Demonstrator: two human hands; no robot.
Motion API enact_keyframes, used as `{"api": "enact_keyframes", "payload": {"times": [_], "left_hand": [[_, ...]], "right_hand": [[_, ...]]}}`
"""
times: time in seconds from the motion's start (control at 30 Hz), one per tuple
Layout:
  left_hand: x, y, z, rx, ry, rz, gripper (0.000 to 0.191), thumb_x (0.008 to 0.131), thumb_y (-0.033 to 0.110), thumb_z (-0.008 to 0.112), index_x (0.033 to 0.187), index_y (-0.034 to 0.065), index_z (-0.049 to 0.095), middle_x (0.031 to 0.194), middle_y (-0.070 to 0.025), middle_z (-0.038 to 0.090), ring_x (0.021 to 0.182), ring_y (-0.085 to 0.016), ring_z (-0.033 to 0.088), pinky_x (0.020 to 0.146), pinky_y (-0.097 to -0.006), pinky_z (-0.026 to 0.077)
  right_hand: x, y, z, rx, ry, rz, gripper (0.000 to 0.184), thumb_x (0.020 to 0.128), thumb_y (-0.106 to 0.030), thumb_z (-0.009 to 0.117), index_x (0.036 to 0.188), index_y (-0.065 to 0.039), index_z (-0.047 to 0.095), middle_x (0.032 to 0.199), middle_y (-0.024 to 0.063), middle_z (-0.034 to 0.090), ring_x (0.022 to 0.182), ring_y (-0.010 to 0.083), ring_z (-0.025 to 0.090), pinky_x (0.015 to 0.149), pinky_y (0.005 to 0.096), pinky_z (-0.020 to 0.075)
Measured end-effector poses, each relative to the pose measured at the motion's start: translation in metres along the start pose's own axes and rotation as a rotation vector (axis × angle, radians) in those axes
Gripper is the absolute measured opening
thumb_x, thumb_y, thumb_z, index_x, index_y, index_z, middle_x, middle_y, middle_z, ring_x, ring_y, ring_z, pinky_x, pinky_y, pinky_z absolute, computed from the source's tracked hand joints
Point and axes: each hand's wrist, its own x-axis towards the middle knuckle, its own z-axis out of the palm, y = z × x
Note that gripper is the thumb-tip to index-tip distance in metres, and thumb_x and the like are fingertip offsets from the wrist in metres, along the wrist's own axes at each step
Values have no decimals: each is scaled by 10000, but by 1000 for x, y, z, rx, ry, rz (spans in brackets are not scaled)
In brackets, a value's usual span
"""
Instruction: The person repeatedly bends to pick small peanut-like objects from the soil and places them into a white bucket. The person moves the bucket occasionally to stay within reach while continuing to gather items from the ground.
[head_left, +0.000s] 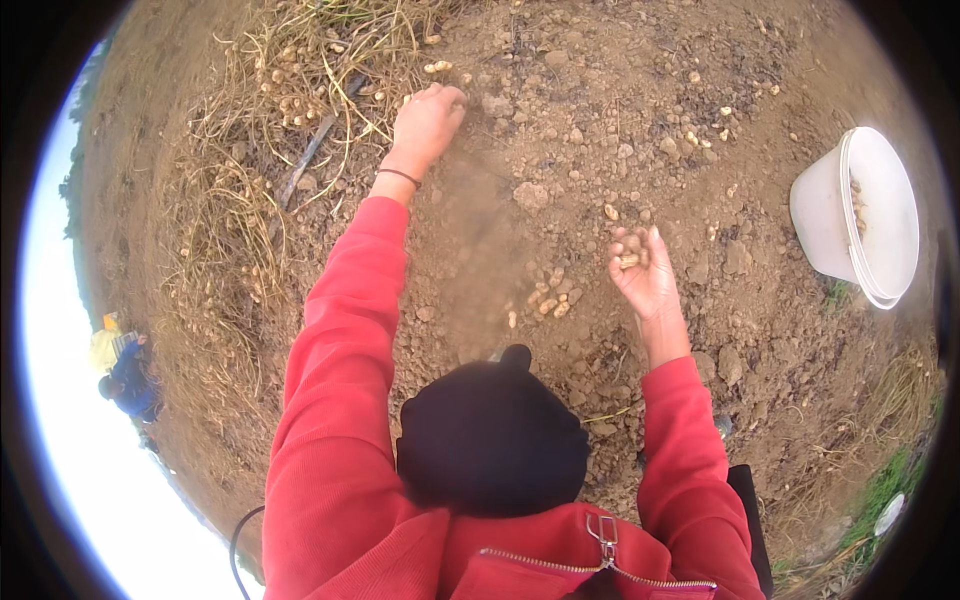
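My left hand (431, 116) reaches down to the soil beside pulled peanut plants (300, 82), its fingers bent towards the ground; whether they grip anything is hidden. Just beyond it lie a few loose peanuts (438, 67). In my right hand (646, 274), palm up with curled fingers, are several unshelled peanuts (631, 253). A single peanut (611, 212) rests on the soil above that hand. Between my arms, nearer my body, is a small cluster of peanuts (550, 298) on the ground.
A white plastic bucket (821, 214) stands tilted in view at the right, with some peanuts inside. Dried peanut vines (225, 232) cover the left side. Clods and scattered peanuts (691, 138) dot the soil. Far left, a person in blue (133, 382) is beside pale sacks.
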Motion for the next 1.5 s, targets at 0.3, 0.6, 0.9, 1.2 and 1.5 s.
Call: {"api": "enact_keyframes", "payload": {"times": [0.3,0.6,0.9,1.2,1.5], "left_hand": [[55,-1,18,108,-30,-132,326,909,333,569,1114,85,620,1076,-188,686,1032,-364,655,885,-468,520],[-35,53,-16,-972,-41,-269,165,930,226,560,929,93,656,754,-72,644,602,-100,530,542,-233,453],[-245,112,79,-193,-674,221,224,896,191,573,1099,99,576,894,-113,674,741,-321,679,637,-429,547],[-240,103,80,-489,-391,24,260,934,349,612,1008,100,603,728,-158,674,690,-351,674,631,-446,532],[-235,141,120,-252,-426,-39,249,910,333,634,942,89,602,705,-146,662,666,-329,667,596,-418,522]], "right_hand": [[24,-20,-5,-998,271,-210,246,892,-272,708,1075,-119,645,872,15,618,785,159,595,643,293,492],[60,0,9,-2219,396,-641,311,854,-310,687,1098,-118,677,1015,112,673,945,285,651,813,377,521],[-16,-10,-4,-697,-104,30,253,925,-358,640,959,-108,628,818,28,629,747,96,601,583,197,495],[-29,100,-35,-2536,-271,-484,184,893,-214,607,1049,-125,647,898,67,664,856,248,669,699,386,577],[-48,27,-19,-975,-89,307,288,952,-374,540,1075,-130,627,942,-36,619,809,104,579,666,291,491]]}}
